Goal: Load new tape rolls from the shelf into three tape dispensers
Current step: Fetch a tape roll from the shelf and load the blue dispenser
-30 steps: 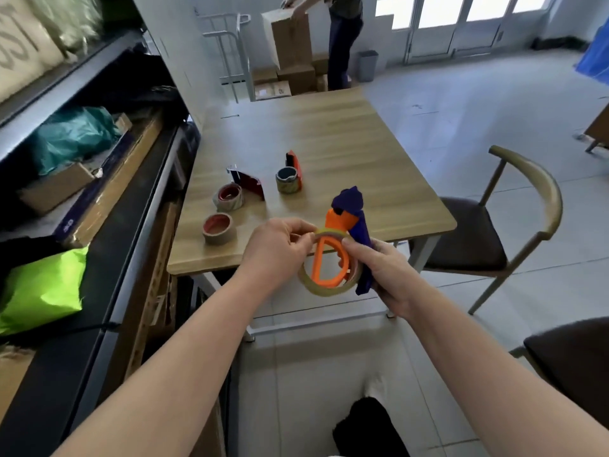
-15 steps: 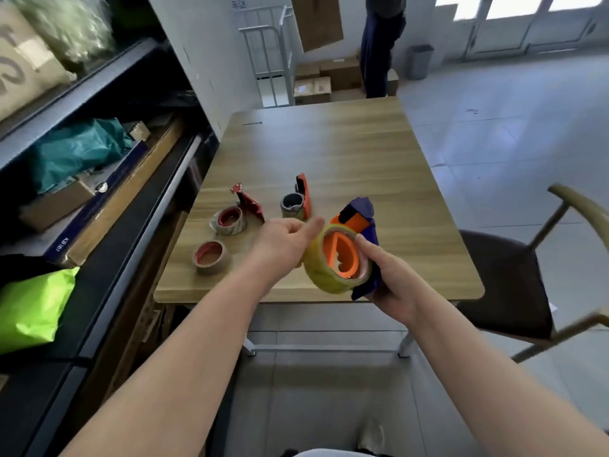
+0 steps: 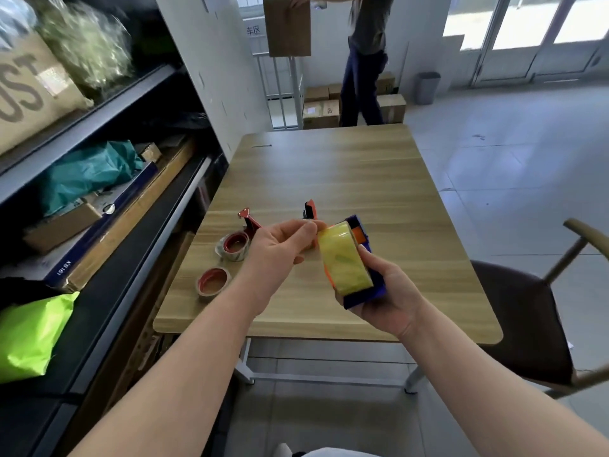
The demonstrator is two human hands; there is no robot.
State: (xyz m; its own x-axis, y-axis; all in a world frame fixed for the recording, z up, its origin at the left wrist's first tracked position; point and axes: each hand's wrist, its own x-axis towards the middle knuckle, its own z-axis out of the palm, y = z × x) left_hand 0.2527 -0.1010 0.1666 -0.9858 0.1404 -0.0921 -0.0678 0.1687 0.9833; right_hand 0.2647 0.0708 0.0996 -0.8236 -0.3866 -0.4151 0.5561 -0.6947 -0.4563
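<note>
My right hand (image 3: pixel 387 296) grips a blue and orange tape dispenser (image 3: pixel 364 288) above the wooden table (image 3: pixel 346 179). A yellowish clear tape roll (image 3: pixel 344 258) sits on the dispenser, its broad band facing me. My left hand (image 3: pixel 280 252) pinches the top edge of that roll between thumb and fingers. On the table lie a red dispenser with a roll (image 3: pixel 235 244), a loose roll with a red core (image 3: pixel 213 282), and an orange dispenser (image 3: pixel 309 209) partly hidden behind my left hand.
A dark metal shelf (image 3: pixel 108 206) with boxes, a teal bag (image 3: pixel 89 169) and a lime green bag (image 3: pixel 29 338) runs along the left. A chair (image 3: pixel 534 318) stands right of the table. Beyond the table a person (image 3: pixel 365 57) lifts a cardboard box (image 3: pixel 288 26).
The roll and dispenser have turned so the roll's outer band faces me instead of its open side. Both hands rose over the table, and my view tilted up.
</note>
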